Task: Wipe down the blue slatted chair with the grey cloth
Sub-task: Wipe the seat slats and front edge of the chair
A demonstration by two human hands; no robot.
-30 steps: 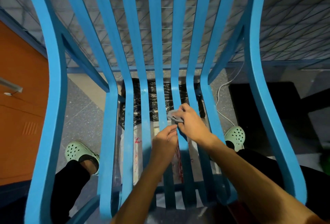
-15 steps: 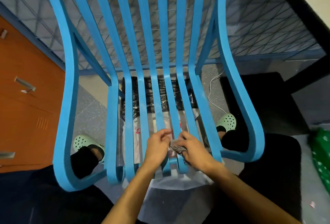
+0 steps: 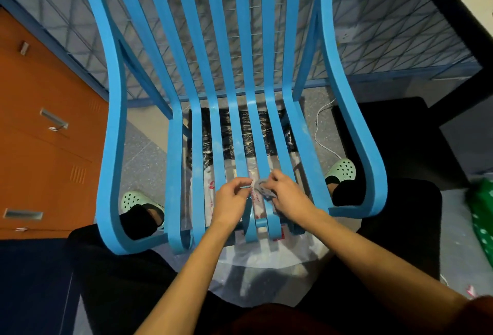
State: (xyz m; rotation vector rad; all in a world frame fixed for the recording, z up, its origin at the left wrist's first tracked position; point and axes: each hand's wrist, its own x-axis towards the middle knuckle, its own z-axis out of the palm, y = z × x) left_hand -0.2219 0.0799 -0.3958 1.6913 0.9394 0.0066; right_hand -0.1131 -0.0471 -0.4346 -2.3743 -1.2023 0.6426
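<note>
The blue slatted chair (image 3: 198, 148) fills the view, its seat slats running toward me and curling down at the front edge. My right hand (image 3: 286, 193) grips the small grey cloth (image 3: 262, 188) against a middle slat near the seat's front. My left hand (image 3: 230, 197) is just left of it, its fingers pinching the cloth's edge. Most of the cloth is hidden under my right fingers.
A black and white plastic bag (image 3: 266, 254) lies on the floor under the seat. An orange cabinet (image 3: 45, 134) stands to the left. My feet in pale green clogs (image 3: 342, 170) flank the chair. A white cable (image 3: 320, 132) trails on the floor at right.
Both hands slid with the cloth along the middle slats toward the seat's front edge. The view pulled back, showing the whole seat.
</note>
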